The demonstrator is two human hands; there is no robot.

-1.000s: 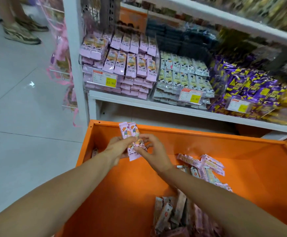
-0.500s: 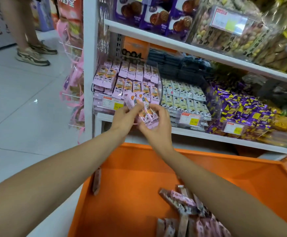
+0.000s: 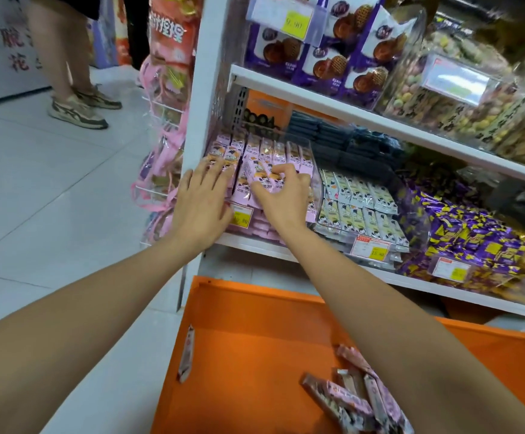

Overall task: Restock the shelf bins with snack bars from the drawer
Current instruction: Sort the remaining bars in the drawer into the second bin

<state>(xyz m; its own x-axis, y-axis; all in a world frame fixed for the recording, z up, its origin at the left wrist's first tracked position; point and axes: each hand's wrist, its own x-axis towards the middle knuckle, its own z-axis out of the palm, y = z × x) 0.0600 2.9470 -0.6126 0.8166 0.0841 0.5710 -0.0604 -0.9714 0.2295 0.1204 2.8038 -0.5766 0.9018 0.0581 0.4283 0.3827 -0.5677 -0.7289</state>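
Both hands have risen from the drawer into the clear shelf bin (image 3: 315,178). Right grip (image 3: 281,195) curls round a few pink snack bars (image 3: 256,178) over the stacked rows. Left grip (image 3: 203,202), just beside it, lies flat, fingers straight. Below both, the orange drawer (image 3: 254,339) holds loose bars (image 3: 348,399).

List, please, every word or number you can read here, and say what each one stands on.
"9.90": yellow tag on the bin of purple wafer packs.
"15.80": price tag on the bin of white bars.
"80": pink-bin tag, its start hidden behind the left hand.
Too blurred or small: purple-sweets tag, round-snacks tag, hanging bag characters, wall sign characters, print on the pink bars.
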